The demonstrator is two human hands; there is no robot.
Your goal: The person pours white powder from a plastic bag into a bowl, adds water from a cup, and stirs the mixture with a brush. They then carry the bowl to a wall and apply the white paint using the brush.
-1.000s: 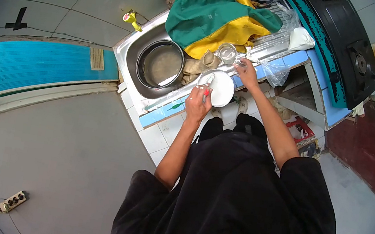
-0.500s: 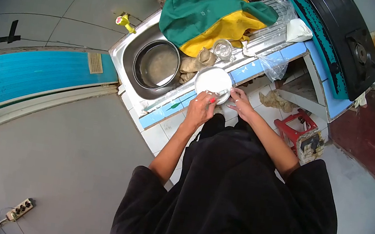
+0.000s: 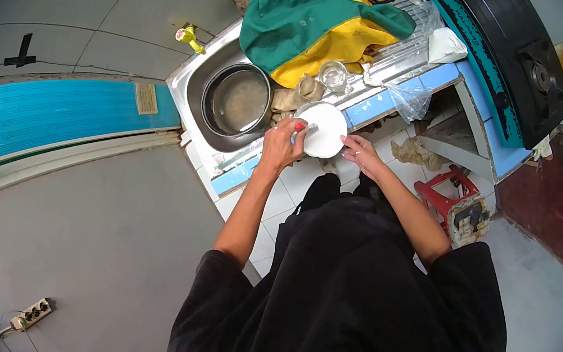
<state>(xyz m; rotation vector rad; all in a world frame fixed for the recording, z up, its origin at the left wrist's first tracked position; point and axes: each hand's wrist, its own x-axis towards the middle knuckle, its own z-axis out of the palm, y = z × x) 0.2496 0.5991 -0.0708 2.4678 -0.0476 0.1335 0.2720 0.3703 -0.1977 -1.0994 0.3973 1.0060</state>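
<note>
White plate (image 3: 325,130), left hand (image 3: 280,144) clamped on its rim, right hand (image 3: 360,153) grip unclear, opposite edge

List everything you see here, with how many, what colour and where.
plate: one, white, between both hands
metal bowl: one, steel, in the sink
cloth: one, green and yellow, behind the glass
glass: one, clear, just beyond the plate
stove: one, black, far right
stool: one, red, right of the right hand
power strip: one, white, bottom left
left hand: grips the plate's left rim
right hand: at the plate's right rim
</note>
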